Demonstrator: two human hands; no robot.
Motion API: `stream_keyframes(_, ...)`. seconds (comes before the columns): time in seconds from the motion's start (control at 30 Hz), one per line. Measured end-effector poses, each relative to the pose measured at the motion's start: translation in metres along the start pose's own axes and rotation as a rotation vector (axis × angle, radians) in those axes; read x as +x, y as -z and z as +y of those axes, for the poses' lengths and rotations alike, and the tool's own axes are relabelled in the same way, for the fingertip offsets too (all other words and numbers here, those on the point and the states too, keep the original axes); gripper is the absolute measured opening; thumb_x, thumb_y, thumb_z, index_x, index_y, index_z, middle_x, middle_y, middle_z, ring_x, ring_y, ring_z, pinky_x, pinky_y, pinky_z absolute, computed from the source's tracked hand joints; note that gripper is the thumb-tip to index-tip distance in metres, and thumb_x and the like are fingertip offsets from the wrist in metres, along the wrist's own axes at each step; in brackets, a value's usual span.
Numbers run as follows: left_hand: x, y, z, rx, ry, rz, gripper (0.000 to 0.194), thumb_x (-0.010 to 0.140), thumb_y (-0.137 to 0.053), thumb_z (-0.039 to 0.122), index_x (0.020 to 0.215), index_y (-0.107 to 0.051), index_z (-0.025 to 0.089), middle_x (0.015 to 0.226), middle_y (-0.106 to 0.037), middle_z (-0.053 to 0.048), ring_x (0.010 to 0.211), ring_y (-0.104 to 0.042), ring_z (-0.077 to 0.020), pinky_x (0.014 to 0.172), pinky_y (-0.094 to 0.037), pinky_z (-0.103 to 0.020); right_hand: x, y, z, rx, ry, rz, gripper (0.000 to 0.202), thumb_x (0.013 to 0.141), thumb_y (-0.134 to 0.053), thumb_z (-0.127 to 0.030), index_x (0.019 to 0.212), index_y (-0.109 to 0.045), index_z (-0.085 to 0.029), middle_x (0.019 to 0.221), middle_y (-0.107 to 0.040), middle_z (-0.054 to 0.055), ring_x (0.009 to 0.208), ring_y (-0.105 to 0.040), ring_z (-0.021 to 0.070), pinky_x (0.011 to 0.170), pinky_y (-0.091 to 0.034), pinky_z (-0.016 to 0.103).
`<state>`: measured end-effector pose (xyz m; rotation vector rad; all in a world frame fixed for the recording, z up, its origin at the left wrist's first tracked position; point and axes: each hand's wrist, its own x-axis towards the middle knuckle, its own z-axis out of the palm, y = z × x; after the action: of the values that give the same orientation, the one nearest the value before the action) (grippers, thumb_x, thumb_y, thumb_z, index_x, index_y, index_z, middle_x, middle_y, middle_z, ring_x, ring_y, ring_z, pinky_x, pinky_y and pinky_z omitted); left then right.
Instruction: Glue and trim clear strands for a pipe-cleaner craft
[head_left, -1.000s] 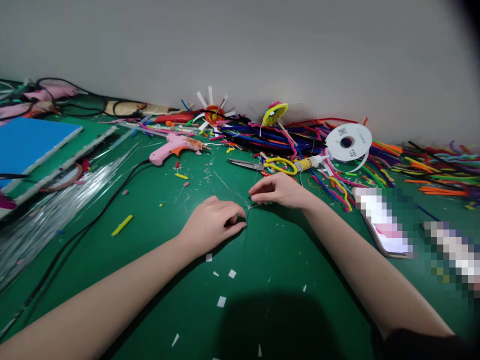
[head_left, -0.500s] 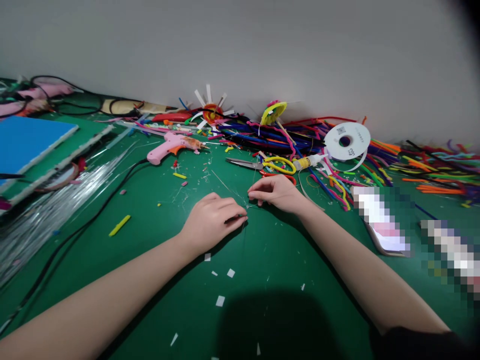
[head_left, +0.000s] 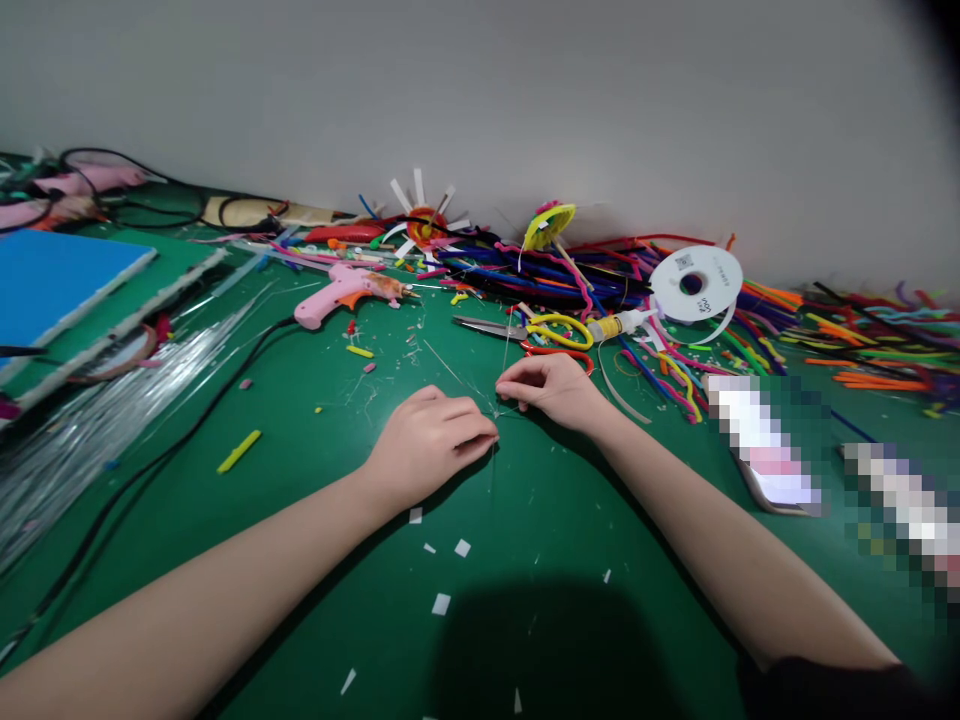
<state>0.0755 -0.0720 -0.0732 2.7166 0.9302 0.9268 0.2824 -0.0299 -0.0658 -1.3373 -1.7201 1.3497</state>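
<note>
Several thin, pale wires point(head_left: 444, 361) cross at one small point between my hands and fan outward, star-like; some ends are too fine to follow. My left hand point(head_left: 427, 445) rests low over the table, thumb and forefinger pinched together by the near side of this crossing, seemingly on one wire. From the right, my right hand point(head_left: 551, 390) pinches another wire close to the crossing, its other fingers curled. Just behind it lie scissors with yellow handles point(head_left: 559, 329) and red-handled scissors point(head_left: 562, 352).
A pink glue gun point(head_left: 345, 292) with a black cord lies left on the green table point(head_left: 315, 600). Clear strips point(head_left: 127, 420) and a blue board point(head_left: 67, 280) are further left. Pipe cleaners, a small bottle point(head_left: 611, 326) and a white spool point(head_left: 696, 284) lie behind; two blurred phones point(head_left: 765, 450) lie right.
Both hands stay almost in place. My left fingertips have closed together a little and shifted slightly toward the right; an upright wire shows more clearly behind my right fingers.
</note>
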Motion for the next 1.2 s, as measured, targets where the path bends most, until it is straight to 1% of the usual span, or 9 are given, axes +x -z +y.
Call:
stream_keyframes(0.17,-0.001,-0.001,-0.001,0.009,-0.014,0.003,0.015,0.092,-0.057,0.024,0.081,-0.067,0.022,0.074,-0.069,0.005,0.065,-0.061,-0.0089,0.067,-0.037,-0.027,0.001,-0.002,0.003,-0.016,0.003,0.016,0.014,0.074,-0.070,-0.031,0.077,-0.070,-0.017,0.068,-0.067,0.001,0.054,-0.055,0.0087,0.052,-0.048,0.024)
stream_keyframes(0.43,0.001,0.000,0.000,0.002,-0.018,-0.009,0.014,0.091,-0.058,0.023,0.081,-0.067,0.022,0.074,-0.068,0.005,0.066,-0.061,-0.0090,0.068,-0.037,-0.027,0.002,-0.003,0.007,-0.029,0.020,0.026,0.017,0.074,-0.069,-0.033,0.079,-0.070,-0.017,0.069,-0.067,0.002,0.057,-0.056,0.0104,0.053,-0.048,0.024)
stream_keyframes(0.6,0.000,-0.002,0.000,-0.056,0.037,-0.005,0.011,0.091,-0.058,0.024,0.085,-0.066,0.021,0.078,-0.070,0.005,0.067,-0.062,-0.0094,0.070,-0.039,-0.027,0.001,-0.002,0.007,-0.033,0.029,0.027,0.017,0.074,-0.070,-0.034,0.078,-0.070,-0.018,0.069,-0.067,0.002,0.057,-0.056,0.0101,0.053,-0.048,0.024)
stream_keyframes(0.8,-0.001,-0.002,0.000,-0.091,0.115,-0.026,0.011,0.091,-0.058,0.029,0.087,-0.066,0.021,0.074,-0.068,0.004,0.065,-0.060,-0.0107,0.070,-0.040,-0.029,-0.001,-0.001,0.005,-0.021,0.033,0.018,0.018,0.074,-0.070,-0.034,0.080,-0.069,-0.017,0.071,-0.067,0.002,0.061,-0.058,0.0110,0.055,-0.051,0.025)
stream_keyframes(0.93,0.000,0.000,0.000,-0.081,0.126,-0.048,0.012,0.090,-0.058,0.029,0.088,-0.066,0.021,0.072,-0.067,0.004,0.064,-0.059,-0.0110,0.069,-0.039,-0.029,-0.002,0.001,0.004,-0.017,0.025,0.041,0.022,0.072,-0.073,-0.035,0.083,-0.068,-0.017,0.067,-0.065,0.000,0.054,-0.057,0.0090,0.053,-0.050,0.024)
stream_keyframes(1.03,0.000,0.003,0.001,-0.097,0.130,-0.083,0.010,0.088,-0.058,0.025,0.085,-0.066,0.021,0.073,-0.067,0.004,0.066,-0.060,-0.0112,0.069,-0.039,-0.029,-0.005,0.002,0.005,0.035,0.052,0.105,0.027,0.073,-0.072,-0.039,0.086,-0.066,-0.017,0.061,-0.061,-0.002,0.049,-0.056,0.0092,0.047,-0.046,0.023)
stream_keyframes(1.13,0.000,0.005,0.003,-0.096,0.135,-0.090,0.009,0.085,-0.056,0.022,0.084,-0.066,0.021,0.074,-0.068,0.003,0.068,-0.062,-0.0126,0.068,-0.040,-0.030,-0.010,0.003,0.005,0.072,0.120,0.272,0.028,0.078,-0.066,-0.042,0.092,-0.064,-0.017,0.064,-0.061,-0.001,0.051,-0.058,0.0105,0.048,-0.049,0.025)
stream_keyframes(1.2,0.000,0.006,0.004,-0.087,0.149,-0.063,0.015,0.085,-0.052,0.020,0.088,-0.066,0.020,0.078,-0.070,0.000,0.070,-0.063,-0.0144,0.069,-0.042,-0.031,-0.013,0.003,0.004,0.045,0.181,0.394,0.022,0.083,-0.061,-0.038,0.094,-0.062,-0.018,0.068,-0.062,0.000,0.055,-0.060,0.0113,0.054,-0.051,0.027)
